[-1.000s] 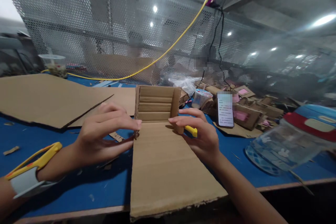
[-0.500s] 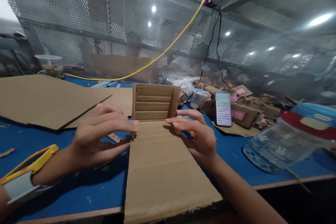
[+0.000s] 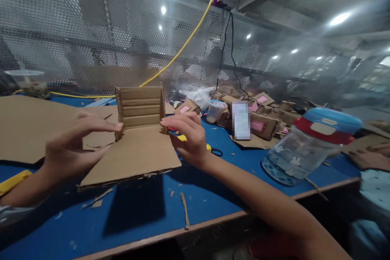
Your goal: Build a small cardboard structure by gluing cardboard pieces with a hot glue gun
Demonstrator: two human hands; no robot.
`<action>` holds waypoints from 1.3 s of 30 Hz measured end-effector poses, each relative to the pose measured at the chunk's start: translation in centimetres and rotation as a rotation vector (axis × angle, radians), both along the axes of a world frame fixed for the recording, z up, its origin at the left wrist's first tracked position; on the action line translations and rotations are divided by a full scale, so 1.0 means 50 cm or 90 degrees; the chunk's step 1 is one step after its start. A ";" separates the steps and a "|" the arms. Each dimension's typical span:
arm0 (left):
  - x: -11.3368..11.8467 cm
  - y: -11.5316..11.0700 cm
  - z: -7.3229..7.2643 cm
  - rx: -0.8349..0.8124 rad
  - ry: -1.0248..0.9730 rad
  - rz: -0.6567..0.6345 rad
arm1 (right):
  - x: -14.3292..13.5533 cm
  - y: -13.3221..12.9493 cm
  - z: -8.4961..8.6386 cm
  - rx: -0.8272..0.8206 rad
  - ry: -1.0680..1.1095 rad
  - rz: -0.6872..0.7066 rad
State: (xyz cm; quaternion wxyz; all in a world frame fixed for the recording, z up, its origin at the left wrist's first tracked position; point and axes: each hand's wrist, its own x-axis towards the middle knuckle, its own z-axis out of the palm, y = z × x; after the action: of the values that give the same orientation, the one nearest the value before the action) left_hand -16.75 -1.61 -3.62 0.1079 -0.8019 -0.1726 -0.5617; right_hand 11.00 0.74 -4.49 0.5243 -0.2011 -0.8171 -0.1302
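Observation:
A folded piece of cardboard (image 3: 140, 146) is held over the blue table, with a broad flap towards me and a creased, shallow box-like end standing up behind it. My left hand (image 3: 73, 142) pinches its left edge near the fold, thumb below and fingertips at the corner. On the other side, my right hand (image 3: 191, 138) is closed on the right edge at the same fold, its fingertips by the side wall. Behind my right hand lies a yellow tool (image 3: 182, 138) with a black loop, partly hidden. A yellow item (image 3: 15, 180) shows at my left wrist.
A large cardboard sheet (image 3: 21, 130) lies left. To the right are a phone (image 3: 241, 121), cardboard pieces (image 3: 265, 126), a lidded cup (image 3: 215, 111) and a water bottle (image 3: 307, 150). Another person's hand (image 3: 370, 156) rests at far right. Scraps (image 3: 184, 211) litter the blue table (image 3: 213, 211).
The view has swung right, bringing another person's hand into sight. The cardboard's flap has come up off the table's front edge and appears shorter. Both my hands keep their grip at the fold.

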 end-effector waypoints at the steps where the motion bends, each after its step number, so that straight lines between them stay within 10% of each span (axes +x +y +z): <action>1: 0.001 0.001 -0.003 -0.003 0.011 0.009 | 0.002 0.002 -0.011 -0.003 -0.005 -0.004; 39: 0.009 -0.023 -0.065 0.062 0.127 0.122 | 0.018 -0.015 -0.051 0.153 -0.018 0.057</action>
State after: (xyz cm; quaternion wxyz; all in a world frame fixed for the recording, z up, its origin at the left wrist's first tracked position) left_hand -16.29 -2.76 -6.86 0.2165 -0.8274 -0.2097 -0.4738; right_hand 11.91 0.00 -7.03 0.5386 -0.0985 -0.8110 -0.2061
